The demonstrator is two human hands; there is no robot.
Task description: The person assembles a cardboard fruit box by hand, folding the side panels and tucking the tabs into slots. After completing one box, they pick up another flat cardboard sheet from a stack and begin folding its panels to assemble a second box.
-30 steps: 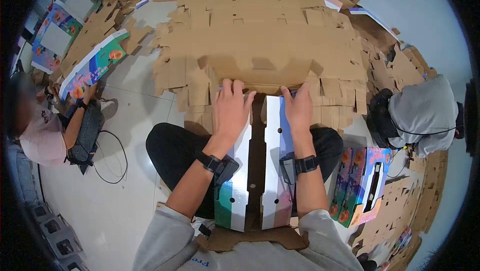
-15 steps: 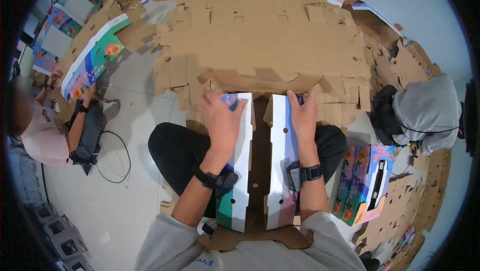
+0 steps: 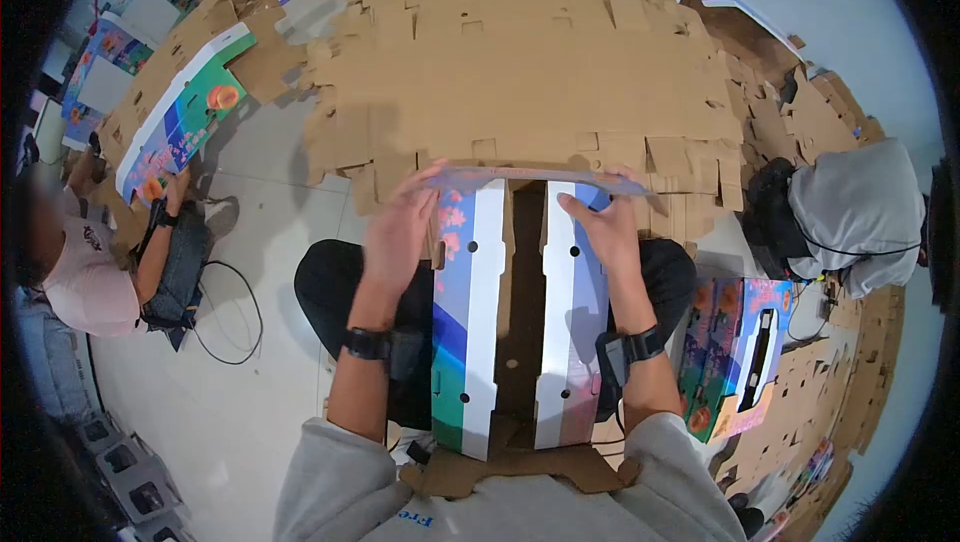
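Head view: the left hand [image 3: 400, 232] and right hand [image 3: 602, 227] each hold a grip on a far corner of the printed carton blank [image 3: 515, 322], which lies across the lap with both side panels raised. Beyond the grips sits the stack of flat cardboard [image 3: 530, 72]. Uneven pressure could crease or tear a flap. No print on the carton is legible.

"Fre", upside down, on grey sweatshirt [image 3: 480, 512]
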